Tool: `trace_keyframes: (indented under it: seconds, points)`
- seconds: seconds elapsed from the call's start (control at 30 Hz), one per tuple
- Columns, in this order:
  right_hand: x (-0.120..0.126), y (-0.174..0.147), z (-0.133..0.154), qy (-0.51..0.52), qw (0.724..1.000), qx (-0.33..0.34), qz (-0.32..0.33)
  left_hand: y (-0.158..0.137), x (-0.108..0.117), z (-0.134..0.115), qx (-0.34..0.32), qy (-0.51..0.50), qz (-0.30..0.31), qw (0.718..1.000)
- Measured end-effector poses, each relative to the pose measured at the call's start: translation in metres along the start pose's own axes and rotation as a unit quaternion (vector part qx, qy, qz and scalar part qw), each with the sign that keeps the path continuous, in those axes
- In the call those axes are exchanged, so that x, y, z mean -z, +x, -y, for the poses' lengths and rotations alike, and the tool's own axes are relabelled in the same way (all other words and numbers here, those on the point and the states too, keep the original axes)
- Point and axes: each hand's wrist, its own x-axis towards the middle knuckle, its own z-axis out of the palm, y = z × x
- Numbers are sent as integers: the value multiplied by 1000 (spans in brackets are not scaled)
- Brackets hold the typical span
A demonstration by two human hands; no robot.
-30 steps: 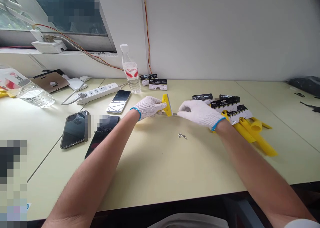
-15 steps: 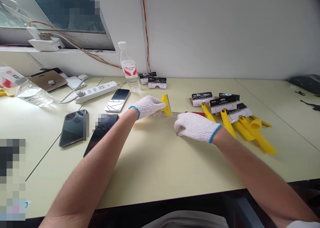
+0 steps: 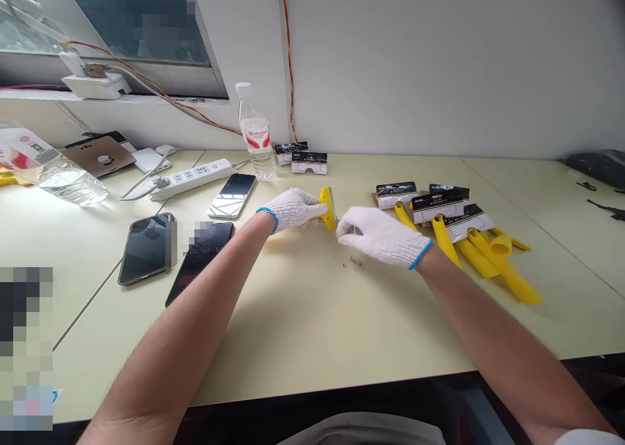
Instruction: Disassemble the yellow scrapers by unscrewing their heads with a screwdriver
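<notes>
My left hand [image 3: 294, 209], in a white knit glove with a blue cuff, is closed on a yellow scraper [image 3: 327, 208] and holds it just above the table. A metal blade edge runs along the scraper's right side. Close to that edge is my right hand [image 3: 378, 233], gloved the same way. Its thumb and fingers are pinched together; what they hold, if anything, is too small to make out. Several tiny metal screws [image 3: 355, 261] lie on the table below the right hand.
Yellow scraper handles [image 3: 445, 242] and black-and-white cards [image 3: 437, 206] lie at right. Along the left are a water bottle [image 3: 257, 139], a power strip [image 3: 195, 176] and several phones, one a black phone [image 3: 146, 248]. More cards [image 3: 309, 163] stand by the wall.
My right hand has risen from the screws on the table and moved up beside the scraper's blade edge. The screws now show. My left hand keeps its hold on the scraper.
</notes>
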Motion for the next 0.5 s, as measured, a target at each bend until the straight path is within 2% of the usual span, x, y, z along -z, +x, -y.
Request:
trace_keyframes:
  seconds: [0.23, 0.5]
  points:
    - [3, 36, -3, -6, 992, -67, -104, 2, -9, -1, -20, 30, -5, 999]
    - [3, 47, 4, 24, 986, -90, -139, 1, -16, -10, -19, 101, -24, 994]
